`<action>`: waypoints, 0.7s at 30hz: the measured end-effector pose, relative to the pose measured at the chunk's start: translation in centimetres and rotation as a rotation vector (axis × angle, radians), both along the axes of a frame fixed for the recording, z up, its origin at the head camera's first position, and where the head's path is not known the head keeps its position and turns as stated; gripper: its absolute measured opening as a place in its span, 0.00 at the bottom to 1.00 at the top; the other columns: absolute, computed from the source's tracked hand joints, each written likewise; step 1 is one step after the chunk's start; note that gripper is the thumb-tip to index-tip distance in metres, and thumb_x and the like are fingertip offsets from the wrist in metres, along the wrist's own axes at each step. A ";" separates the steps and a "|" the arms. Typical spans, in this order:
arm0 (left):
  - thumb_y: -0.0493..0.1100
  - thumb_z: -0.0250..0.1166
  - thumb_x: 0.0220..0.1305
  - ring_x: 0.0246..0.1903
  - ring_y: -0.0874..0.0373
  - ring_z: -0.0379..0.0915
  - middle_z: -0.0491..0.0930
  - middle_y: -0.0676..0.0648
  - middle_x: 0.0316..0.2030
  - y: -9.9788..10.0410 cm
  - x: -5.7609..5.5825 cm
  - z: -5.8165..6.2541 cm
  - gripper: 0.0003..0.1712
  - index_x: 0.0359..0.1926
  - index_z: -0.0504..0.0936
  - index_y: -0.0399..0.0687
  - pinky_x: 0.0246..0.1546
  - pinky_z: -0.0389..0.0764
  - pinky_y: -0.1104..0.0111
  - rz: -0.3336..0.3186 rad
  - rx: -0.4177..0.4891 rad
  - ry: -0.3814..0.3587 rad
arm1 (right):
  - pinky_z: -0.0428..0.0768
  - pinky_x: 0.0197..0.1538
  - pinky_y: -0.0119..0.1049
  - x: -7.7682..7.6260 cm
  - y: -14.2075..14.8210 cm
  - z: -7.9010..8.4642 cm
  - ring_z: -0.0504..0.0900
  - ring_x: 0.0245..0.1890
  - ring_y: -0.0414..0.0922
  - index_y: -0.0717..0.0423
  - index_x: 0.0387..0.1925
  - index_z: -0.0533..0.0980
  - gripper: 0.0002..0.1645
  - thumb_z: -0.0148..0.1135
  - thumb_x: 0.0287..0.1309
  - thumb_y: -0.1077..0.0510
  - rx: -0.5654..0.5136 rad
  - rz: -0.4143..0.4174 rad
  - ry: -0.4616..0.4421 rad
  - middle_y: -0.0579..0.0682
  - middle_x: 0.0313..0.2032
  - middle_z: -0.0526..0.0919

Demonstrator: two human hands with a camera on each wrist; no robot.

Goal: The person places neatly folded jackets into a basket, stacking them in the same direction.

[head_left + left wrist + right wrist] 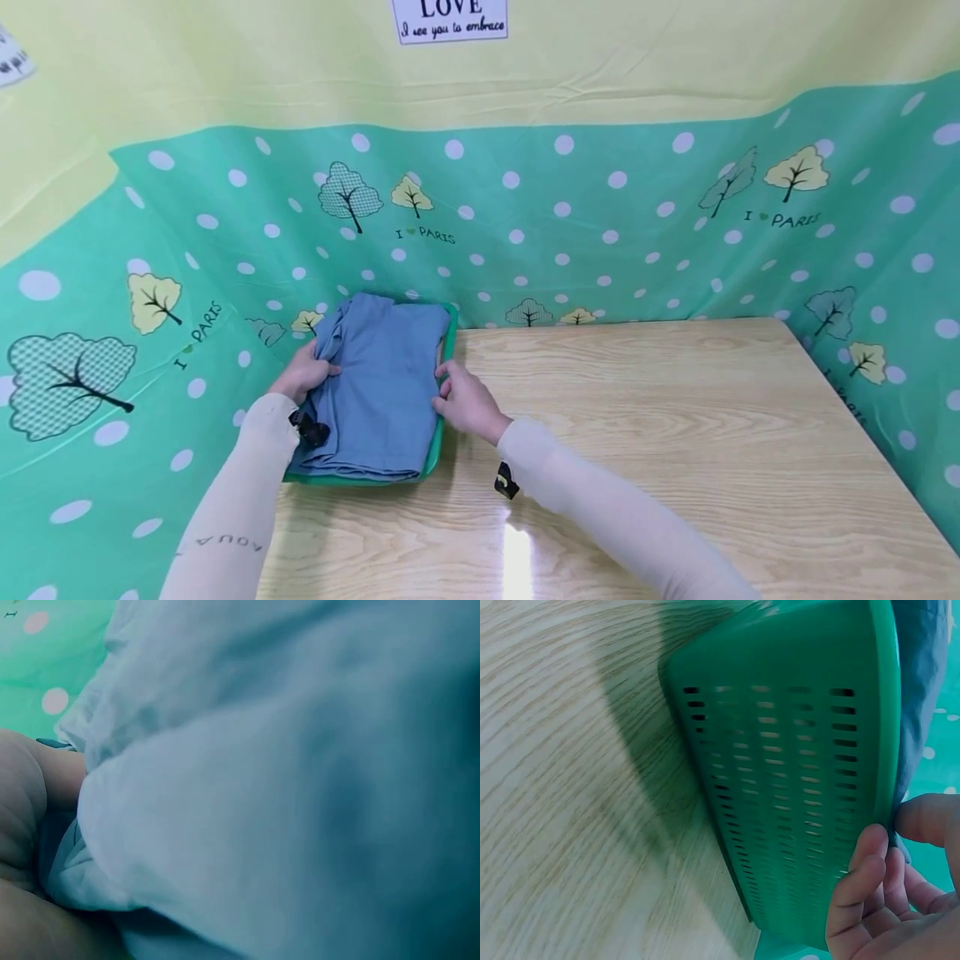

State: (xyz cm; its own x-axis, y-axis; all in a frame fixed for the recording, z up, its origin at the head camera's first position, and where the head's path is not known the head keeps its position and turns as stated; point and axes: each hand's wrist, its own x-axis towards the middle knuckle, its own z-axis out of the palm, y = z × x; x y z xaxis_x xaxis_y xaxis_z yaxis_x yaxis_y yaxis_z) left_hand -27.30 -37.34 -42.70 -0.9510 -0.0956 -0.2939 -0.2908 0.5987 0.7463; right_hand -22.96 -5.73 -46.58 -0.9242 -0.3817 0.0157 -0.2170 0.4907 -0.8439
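Note:
A folded blue-grey garment (pixel 382 383) lies in a green plastic basket (pixel 769 645), covering most of its opening. On the basket's left side, my left hand (pixel 303 373) grips the garment's edge, its thumb over the fabric. Bunched cloth sits between thumb and palm in the left wrist view, while the other fingertips are hidden. My right hand (pixel 468 402) pinches the basket's right rim beside the garment. In the right wrist view its thumb lies at the top of the rim, with curled fingers against the slotted outer wall.
The basket stands at the left back of a light wood-grain table (pixel 637 417). Behind and on both sides hangs a green and yellow printed curtain (pixel 510 225), close to the basket's left and back. Small black devices (pixel 506 481) are strapped at the wrists.

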 end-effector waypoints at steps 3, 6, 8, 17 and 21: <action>0.29 0.55 0.69 0.79 0.30 0.36 0.40 0.29 0.80 -0.1 0.0 -0.1 0.48 0.82 0.40 0.39 0.78 0.46 0.40 0.009 -0.009 0.004 | 0.78 0.37 0.33 0.1 -0.1 -0.2 0.77 0.34 0.41 0.53 0.59 0.72 0.24 0.68 0.64 0.59 0.019 -0.007 0.017 0.47 0.38 0.79; 0.29 0.55 0.68 0.78 0.29 0.38 0.42 0.28 0.80 0.0 -0.2 -0.1 0.47 0.81 0.42 0.38 0.78 0.47 0.40 0.008 -0.019 0.016 | 0.77 0.38 0.33 0.1 -0.1 -0.3 0.77 0.36 0.42 0.52 0.58 0.72 0.22 0.68 0.65 0.57 0.035 -0.015 0.038 0.47 0.39 0.79; 0.28 0.56 0.67 0.78 0.29 0.39 0.42 0.28 0.79 0.2 -0.4 -0.1 0.47 0.81 0.42 0.38 0.78 0.48 0.39 0.008 -0.023 0.024 | 0.77 0.38 0.34 0.2 -0.1 -0.4 0.77 0.36 0.42 0.52 0.58 0.72 0.22 0.68 0.66 0.57 0.038 -0.018 0.046 0.47 0.40 0.78; 0.28 0.51 0.62 0.69 0.24 0.56 0.54 0.20 0.72 0.3 -0.2 1.2 0.50 0.81 0.37 0.37 0.69 0.65 0.38 0.083 -0.205 0.115 | 0.77 0.39 0.33 0.5 1.1 -0.9 0.76 0.33 0.40 0.58 0.58 0.71 0.23 0.67 0.66 0.57 -0.107 0.068 0.011 0.50 0.38 0.80; 0.30 0.49 0.62 0.57 0.25 0.65 0.62 0.18 0.65 0.2 0.2 2.2 0.49 0.81 0.38 0.39 0.54 0.72 0.41 0.101 -0.347 0.137 | 0.78 0.35 0.31 0.6 2.3 -1.5 0.77 0.29 0.39 0.60 0.60 0.69 0.24 0.64 0.68 0.57 -0.180 0.123 -0.030 0.50 0.39 0.79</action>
